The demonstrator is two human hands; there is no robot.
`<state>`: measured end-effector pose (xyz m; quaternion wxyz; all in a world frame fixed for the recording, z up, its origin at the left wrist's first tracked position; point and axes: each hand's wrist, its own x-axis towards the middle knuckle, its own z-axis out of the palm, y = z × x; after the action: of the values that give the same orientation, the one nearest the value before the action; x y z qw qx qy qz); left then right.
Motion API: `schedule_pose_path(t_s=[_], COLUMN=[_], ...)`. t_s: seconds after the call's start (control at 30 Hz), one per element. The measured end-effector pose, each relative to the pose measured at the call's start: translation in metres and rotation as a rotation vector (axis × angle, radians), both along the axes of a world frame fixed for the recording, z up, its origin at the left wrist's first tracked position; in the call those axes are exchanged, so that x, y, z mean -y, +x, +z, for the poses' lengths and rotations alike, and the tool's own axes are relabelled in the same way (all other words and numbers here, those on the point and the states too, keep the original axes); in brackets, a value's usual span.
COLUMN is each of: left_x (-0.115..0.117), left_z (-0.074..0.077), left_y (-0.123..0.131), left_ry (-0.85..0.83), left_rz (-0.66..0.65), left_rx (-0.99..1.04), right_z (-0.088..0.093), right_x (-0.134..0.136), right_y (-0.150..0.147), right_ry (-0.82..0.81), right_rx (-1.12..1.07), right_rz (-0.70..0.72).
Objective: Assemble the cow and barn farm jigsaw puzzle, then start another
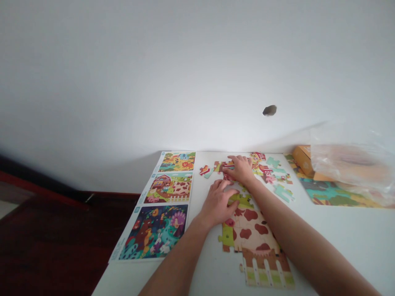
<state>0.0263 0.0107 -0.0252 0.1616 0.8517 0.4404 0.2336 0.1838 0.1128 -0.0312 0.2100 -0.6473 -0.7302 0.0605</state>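
Note:
A partly joined jigsaw puzzle (pixel 251 228) lies on the white table, showing a brown-spotted cow and a white fence. My left hand (pixel 217 203) rests at its upper left edge, fingers apart and touching the green part. Just beyond it, my right hand (pixel 242 168) has thumb and forefinger around a red-and-white puzzle piece (pixel 228 166), partly covered by the fingers. Loose pieces lie about: one red and pale green piece (pixel 205 171) to the left, a red barn piece (pixel 267 172) and a pale green piece (pixel 283 192) to the right.
A picture sheet (pixel 148 211) with three printed scenes lies along the table's left edge. At the right, an orange box (pixel 304 160) and a clear plastic bag (pixel 352 164) rest on another colourful picture (pixel 339 195). Behind the table rises a white wall (pixel 185 82) with a hole.

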Motion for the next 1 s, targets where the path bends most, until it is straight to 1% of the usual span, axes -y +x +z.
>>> schedule_pose_path(t_s=[0.13, 0.33, 0.5, 0.67, 0.77, 0.83, 0.9, 1.0], left_x=[-0.001, -0.001, -0.001, 0.000, -0.001, -0.002, -0.002, -0.002], left_z=[-0.001, -0.002, -0.002, -0.003, -0.003, -0.004, -0.004, -0.004], left_y=[0.000, 0.001, 0.001, 0.002, 0.001, 0.001, 0.000, -0.002], left_ry=[0.004, 0.014, 0.019, 0.018, 0.022, 0.030, 0.043, 0.035], left_rz=[-0.005, -0.004, -0.001, 0.032, 0.121, 0.202, 0.253, 0.237], left_rx=[0.006, 0.001, 0.000, 0.006, 0.006, 0.000, -0.008, -0.033], right_z=[0.002, 0.015, 0.018, 0.020, 0.018, 0.015, 0.013, 0.012], right_x=[-0.007, -0.017, -0.022, -0.019, -0.015, -0.015, -0.016, -0.018], right_y=[0.008, 0.026, 0.033, 0.040, 0.042, 0.043, 0.043, 0.042], right_ry=[-0.030, -0.100, -0.137, -0.147, -0.158, -0.167, -0.173, -0.177], right_rx=[-0.039, -0.137, -0.185, -0.069, 0.022, 0.066, 0.097, 0.123], right_rz=[-0.067, -0.116, -0.041, 0.070, 0.132, 0.142, 0.140, 0.127])
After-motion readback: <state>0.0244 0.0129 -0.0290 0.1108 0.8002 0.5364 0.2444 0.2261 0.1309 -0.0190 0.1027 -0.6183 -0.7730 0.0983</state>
